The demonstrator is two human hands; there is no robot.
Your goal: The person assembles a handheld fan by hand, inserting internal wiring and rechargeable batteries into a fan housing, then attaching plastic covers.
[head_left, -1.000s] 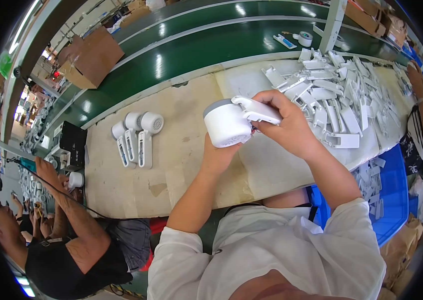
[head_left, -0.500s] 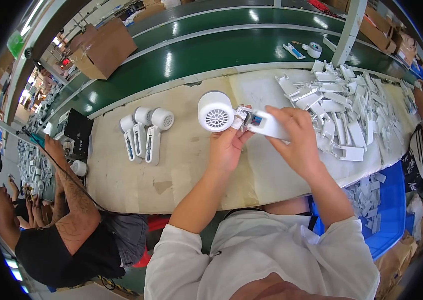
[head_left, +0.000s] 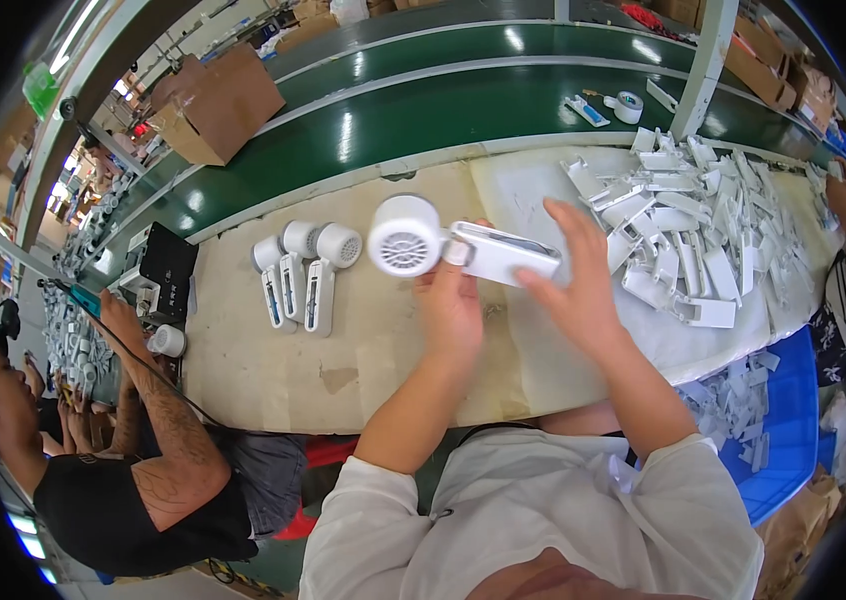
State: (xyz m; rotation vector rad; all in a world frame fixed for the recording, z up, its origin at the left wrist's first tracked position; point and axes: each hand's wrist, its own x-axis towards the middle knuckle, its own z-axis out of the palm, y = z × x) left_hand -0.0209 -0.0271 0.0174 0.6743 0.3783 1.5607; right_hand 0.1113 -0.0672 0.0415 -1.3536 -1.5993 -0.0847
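My left hand (head_left: pixel 451 308) is closed round the neck of a white hair dryer (head_left: pixel 503 252), its round grilled head pointing left and its handle stretching right. A narrow dark slot runs along the upper side of the handle. At the handle's far end, my right hand (head_left: pixel 580 268) is open, thumb and fingers spread; the thumb lies against or very near the handle. Several similar white hair dryers (head_left: pixel 318 298) lie in a row on the table to the left, heads away from me.
A heap of white plastic shells (head_left: pixel 678 215) covers the table's right side. Below it stands a blue bin (head_left: pixel 788 470) of small parts. Behind runs a green conveyor (head_left: pixel 423 120) carrying a cardboard box (head_left: pixel 213 110) and a tape roll (head_left: pixel 628 107). A co-worker (head_left: pixel 133 480) sits at left beside a black box (head_left: pixel 165 275).
The white shell in my right hand has come onto the hair dryer's handle, in line with its neck. My right fingers have spread away from it. The view has shifted slightly.
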